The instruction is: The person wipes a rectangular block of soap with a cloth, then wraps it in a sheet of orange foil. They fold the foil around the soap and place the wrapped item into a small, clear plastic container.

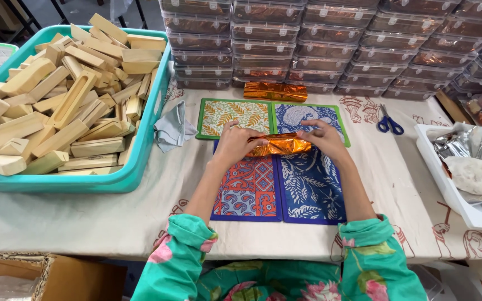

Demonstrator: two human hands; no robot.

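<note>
Wrapping in progress, judging by the grip: left hand [234, 142] and right hand [323, 138] both closed on the ends of an orange foil bundle [279, 145], fingers pinching it from either side. Bundle held low between the two hands, over the patterned mats [308, 189] on the bench [397, 184]. Contents hidden by the foil, so cannot tell what lies inside.

Next move, likely: tightening or folding the foil ends, calling for a firm pinch and even pressure so the thin sheet does not tear.

Beyond the hands, a second foil-wrapped piece [274, 91] before stacked clear boxes [330, 39]. Left of the left hand, a teal bin [140, 150] of wooden blocks [62, 100]. Right of the right hand, blue scissors [390, 124] and a white tray [447, 184].
</note>
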